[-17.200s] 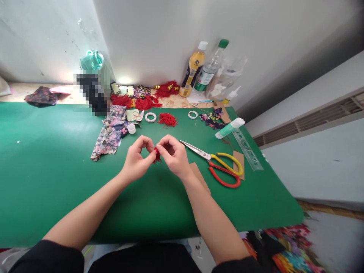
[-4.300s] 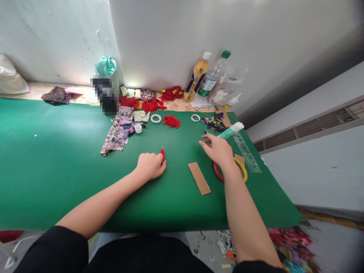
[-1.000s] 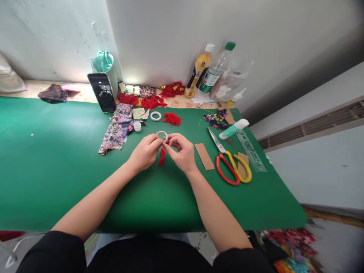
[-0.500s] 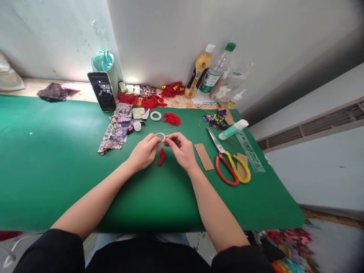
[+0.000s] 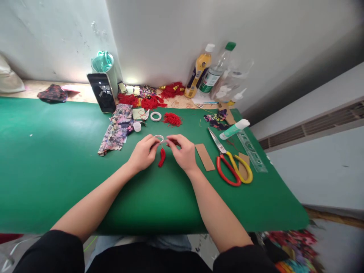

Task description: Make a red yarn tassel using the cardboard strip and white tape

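My left hand (image 5: pixel 144 152) is closed, thumb and fingers pinching a narrow white ring (image 5: pixel 159 137) that looks like a thin roll of tape. A short pale strip (image 5: pixel 164 141) spans the small gap between my hands. The fingertips of my right hand (image 5: pixel 182 151) pinch its other end. Just below the fingertips is a small red tassel (image 5: pixel 162 157) with a thin top thread; whether it hangs from my fingers or lies on the table, I cannot tell. Beyond my hands, another white tape roll (image 5: pixel 152 119) lies flat beside a bundle of red threads (image 5: pixel 172 119).
To the right are a cardboard strip (image 5: pixel 205 157), large scissors (image 5: pixel 222 149), a glue stick (image 5: pixel 234 129) and a clear ruler (image 5: pixel 253 153). Floral fabric (image 5: pixel 116 131), a small white cup (image 5: pixel 137 126) and a propped phone (image 5: pixel 102 93) are at left. Bottles (image 5: pixel 199 72) stand by the wall.
The fingertips of my two hands have drawn slightly apart, and the pale strip now shows between them. The white ring has tilted a little lower and to the left.
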Tool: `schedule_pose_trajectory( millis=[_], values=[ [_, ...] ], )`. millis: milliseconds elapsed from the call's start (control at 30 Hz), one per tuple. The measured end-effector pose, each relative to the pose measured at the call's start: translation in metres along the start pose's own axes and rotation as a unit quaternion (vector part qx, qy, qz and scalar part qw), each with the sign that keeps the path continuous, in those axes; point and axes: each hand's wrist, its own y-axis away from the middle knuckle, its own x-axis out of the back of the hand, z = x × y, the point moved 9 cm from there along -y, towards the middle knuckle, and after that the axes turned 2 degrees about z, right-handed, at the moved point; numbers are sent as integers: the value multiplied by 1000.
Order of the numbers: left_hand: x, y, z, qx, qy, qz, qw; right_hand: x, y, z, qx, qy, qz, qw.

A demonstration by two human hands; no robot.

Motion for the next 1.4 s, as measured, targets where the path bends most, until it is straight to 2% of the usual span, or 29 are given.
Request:
schedule_pose_trajectory(
  millis=[133,400,767,1033,1267,1400],
  values=[
    [6,1,1,-2,-5,40,999,-4,0,-9,70,61,-24,995],
    [9,2,1,-21,-6,75,997,-14,4,-13,121,90,-22,988],
    [17,3,-7,76,103,116,985,-17,17,-47,254,162,1,954],
    [10,8,-22,173,192,112,960,-18,22,-57,291,188,11,938],
    [13,7,-16,187,232,116,947,-15,25,-62,299,167,23,939],
    [8,9,-19,221,295,108,923,-14,27,-65,299,168,26,939]
  ],
)
